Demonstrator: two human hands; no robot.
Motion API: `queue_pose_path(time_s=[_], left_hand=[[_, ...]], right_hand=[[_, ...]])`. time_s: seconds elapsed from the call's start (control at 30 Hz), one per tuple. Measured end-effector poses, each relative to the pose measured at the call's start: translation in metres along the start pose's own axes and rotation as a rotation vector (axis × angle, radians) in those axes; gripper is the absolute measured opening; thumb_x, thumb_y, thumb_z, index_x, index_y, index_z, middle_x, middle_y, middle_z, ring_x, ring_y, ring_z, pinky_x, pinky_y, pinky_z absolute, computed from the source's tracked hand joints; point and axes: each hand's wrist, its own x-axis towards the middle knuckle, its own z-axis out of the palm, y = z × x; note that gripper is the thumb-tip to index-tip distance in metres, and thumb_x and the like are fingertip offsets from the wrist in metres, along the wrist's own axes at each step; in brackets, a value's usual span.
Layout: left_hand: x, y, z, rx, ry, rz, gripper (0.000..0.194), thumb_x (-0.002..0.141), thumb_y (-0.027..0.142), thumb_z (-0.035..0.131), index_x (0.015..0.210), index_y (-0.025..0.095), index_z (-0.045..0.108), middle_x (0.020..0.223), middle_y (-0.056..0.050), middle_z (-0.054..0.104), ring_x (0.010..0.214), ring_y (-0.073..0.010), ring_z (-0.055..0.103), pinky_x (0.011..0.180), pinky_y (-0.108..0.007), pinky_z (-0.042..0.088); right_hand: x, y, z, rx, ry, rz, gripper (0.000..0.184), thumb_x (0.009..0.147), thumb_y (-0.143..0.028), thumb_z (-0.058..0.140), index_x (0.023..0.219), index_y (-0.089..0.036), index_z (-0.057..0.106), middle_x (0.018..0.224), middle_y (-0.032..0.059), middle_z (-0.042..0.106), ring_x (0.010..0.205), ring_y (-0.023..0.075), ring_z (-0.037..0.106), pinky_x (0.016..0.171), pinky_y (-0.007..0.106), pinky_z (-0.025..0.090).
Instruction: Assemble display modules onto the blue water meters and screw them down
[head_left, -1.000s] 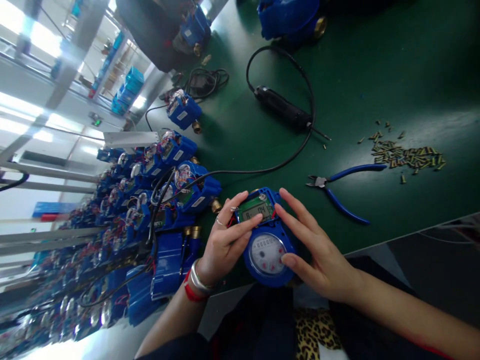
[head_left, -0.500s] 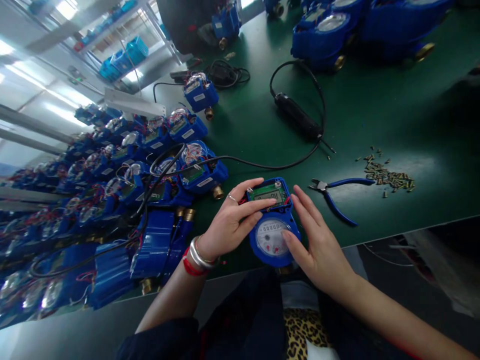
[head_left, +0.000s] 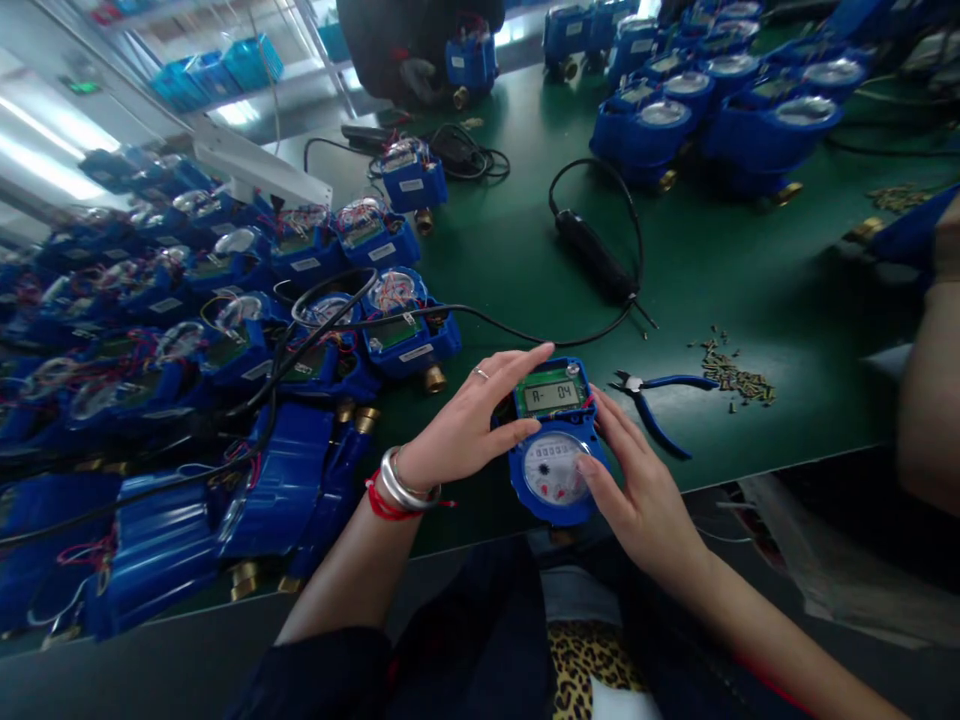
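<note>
A blue water meter (head_left: pixel 555 510) lies at the table's front edge, its round dial facing up. Its uncovered circuit board carries a small display (head_left: pixel 552 396) that reads "A- 04". My right hand (head_left: pixel 641 490) grips the meter's right side, thumb over the dial's edge and fingers along the casing. At the upper left of the meter is my left hand (head_left: pixel 469 420), fingers stretched out and thumb apart, touching the casing by the display. Blue-handled cutting pliers (head_left: pixel 652 400) lie open to the right, beyond my right hand.
Several blue meters with bare wiring (head_left: pixel 409 335) crowd the left side. A black cable leads to a black electric screwdriver (head_left: pixel 592 255). Small screws (head_left: pixel 735 375) lie beyond the pliers. More meters (head_left: pixel 645 130) stand at the back. Another person's arm (head_left: pixel 934 390) is at the right edge.
My left index finger has lifted off the display and moved to the upper left, uncovering the reading. My right hand stays on the meter. The camera view has shifted.
</note>
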Motion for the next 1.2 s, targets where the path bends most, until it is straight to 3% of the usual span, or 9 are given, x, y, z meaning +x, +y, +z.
queue_pose_path(time_s=[0.13,0.4,0.5,0.7,0.97,1.2], left_hand=[[-0.001,0.002,0.000,0.009,-0.026,0.003,0.050,0.087,0.020,0.055,0.136,0.027,0.044,0.140,-0.009,0.044,0.131,-0.0248,0.041,0.110,-0.044,0.037],[-0.004,0.002,-0.002,0.030,-0.046,0.053,0.060,0.081,0.014,0.054,0.139,0.025,0.042,0.144,-0.010,0.039,0.136,-0.0264,0.035,0.112,-0.044,0.034],[-0.005,0.000,0.000,0.014,-0.027,0.064,0.063,0.082,0.017,0.055,0.142,0.026,0.036,0.144,-0.009,0.040,0.135,-0.0261,0.036,0.112,-0.044,0.034],[-0.006,-0.003,0.004,0.031,0.025,0.055,0.081,0.079,0.042,0.067,0.147,0.024,0.025,0.144,-0.011,0.041,0.134,-0.0270,0.038,0.111,-0.043,0.035],[-0.005,-0.005,0.010,0.176,0.051,0.044,0.070,0.091,0.031,0.052,0.148,0.022,0.013,0.147,-0.008,0.041,0.136,-0.0197,0.038,0.120,-0.046,0.018],[-0.005,-0.002,0.009,0.242,0.043,0.027,0.073,0.089,0.033,0.054,0.148,0.021,0.013,0.145,-0.008,0.044,0.135,-0.0187,0.040,0.119,-0.044,0.020]], right_hand=[[-0.001,0.001,0.001,-0.015,-0.001,0.004,0.059,0.093,-0.038,0.044,0.148,-0.024,0.026,0.152,0.0092,0.030,0.140,0.0257,0.029,0.113,0.053,0.028],[-0.003,0.001,0.002,-0.032,0.005,0.023,0.057,0.094,-0.036,0.044,0.148,-0.025,0.027,0.151,0.0071,0.033,0.139,0.0226,0.031,0.112,0.046,0.033],[-0.003,0.002,0.002,-0.042,0.003,0.014,0.057,0.094,-0.036,0.044,0.148,-0.025,0.026,0.151,0.0071,0.032,0.140,0.0228,0.030,0.111,0.045,0.035],[-0.003,0.004,0.001,-0.035,-0.011,0.002,0.059,0.094,-0.036,0.044,0.148,-0.023,0.025,0.152,0.0090,0.032,0.141,0.0221,0.029,0.112,0.045,0.034],[-0.002,0.003,0.002,0.039,0.020,0.033,0.057,0.094,-0.037,0.045,0.147,-0.026,0.029,0.150,0.0060,0.034,0.139,0.0227,0.031,0.114,0.047,0.031],[-0.001,0.003,0.001,0.065,-0.001,0.039,0.060,0.093,-0.037,0.046,0.149,-0.027,0.024,0.152,0.0042,0.031,0.141,0.0217,0.028,0.115,0.046,0.030]])
